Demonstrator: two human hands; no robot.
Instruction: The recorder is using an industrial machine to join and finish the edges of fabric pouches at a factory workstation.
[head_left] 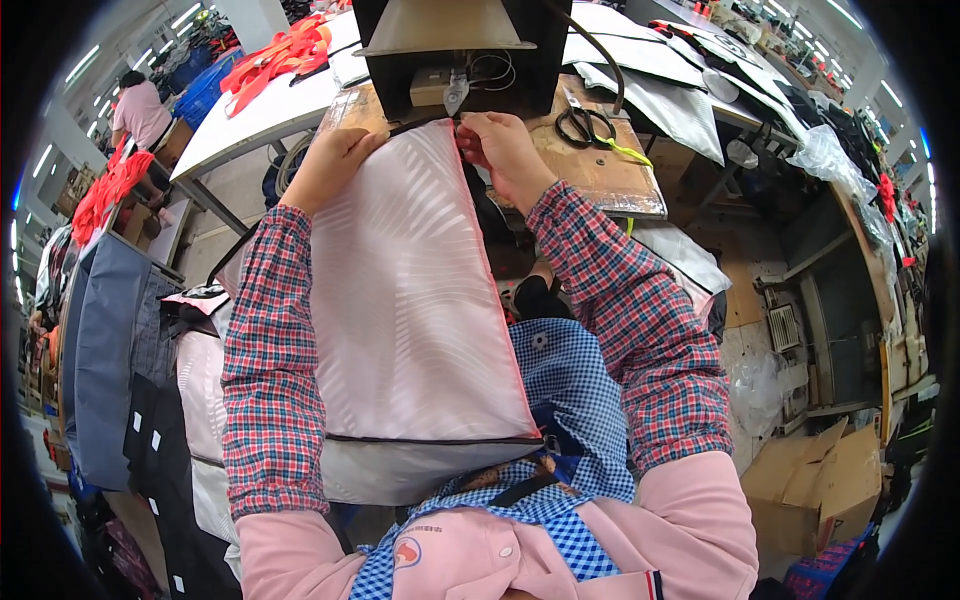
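A pale pink fabric panel with a shiny wavy pattern hangs from my hands down over my lap. Red edging runs along its right side, and black binding crosses its lower end. My left hand pinches the panel's far edge near the left corner, thumb on top. At the far right corner, my right hand has its fingers closed on the same panel. Both hands are at the near edge of a worn wooden table, right before a black machine. The machine's small metal tip is just beyond the panel's corner.
Black-handled scissors with a yellow-green strap lie right of the machine. Red straps are heaped on a white table at left. Silvery white panels cover the right table. A cardboard box stands low right. A person sits far left.
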